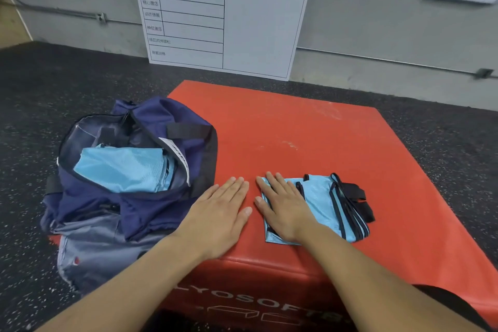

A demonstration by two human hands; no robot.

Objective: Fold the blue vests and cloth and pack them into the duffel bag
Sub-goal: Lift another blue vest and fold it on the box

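Observation:
A navy duffel bag (pixel 151 205) stands unzipped at the left, half on the red padded box (pixel 310 129). Inside it lies a folded light-blue cloth (pixel 121 168). A folded light-blue vest (pixel 320 205) with black trim and black straps lies on the box near its front edge. My right hand (pixel 283 205) lies flat on the vest's left part, fingers straight. My left hand (pixel 221 210) rests flat on the bare red surface between bag and vest, fingers straight, holding nothing.
A white training-plan board (pixel 223 13) with a green header leans against the grey wall behind the box. Dark speckled rubber floor (pixel 444 148) surrounds the box. A conduit runs along the wall base.

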